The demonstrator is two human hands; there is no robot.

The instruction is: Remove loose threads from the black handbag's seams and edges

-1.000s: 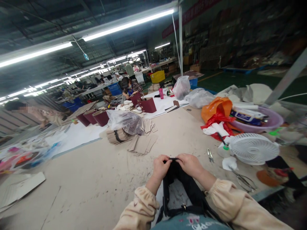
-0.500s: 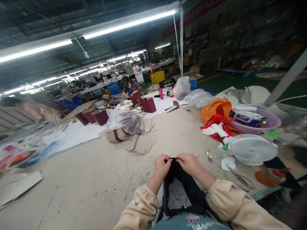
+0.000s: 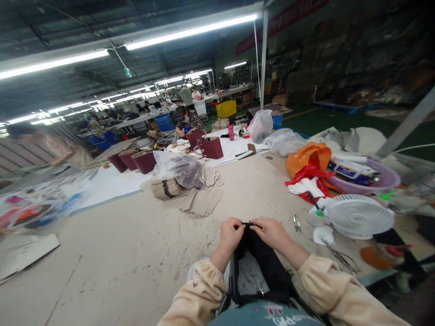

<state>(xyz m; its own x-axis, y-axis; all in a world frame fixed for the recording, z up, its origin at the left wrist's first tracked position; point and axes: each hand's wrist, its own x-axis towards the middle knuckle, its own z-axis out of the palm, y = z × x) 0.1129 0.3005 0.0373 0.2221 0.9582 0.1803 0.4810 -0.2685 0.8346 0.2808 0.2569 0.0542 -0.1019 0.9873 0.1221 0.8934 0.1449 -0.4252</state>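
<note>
A black bag [image 3: 263, 267] lies open on the brown table [image 3: 136, 253] right in front of me, its mouth facing me. My left hand [image 3: 230, 236] and my right hand [image 3: 272, 233] both pinch the far top edge of the bag, fingertips close together around a thin black strip. A light lining shows inside the bag between my cream sleeves.
A white fan [image 3: 359, 216] lies to the right, with small snips [image 3: 297, 222] and scissors [image 3: 341, 258] beside it. Orange and red plastic bags [image 3: 307, 165] and a purple basin [image 3: 372, 179] stand behind. Cardboard pieces [image 3: 200, 199] lie ahead. Maroon boxes [image 3: 210, 148] and other people are further off.
The view has shifted slightly. Both hands stay on the bag's top edge with hardly any movement.
</note>
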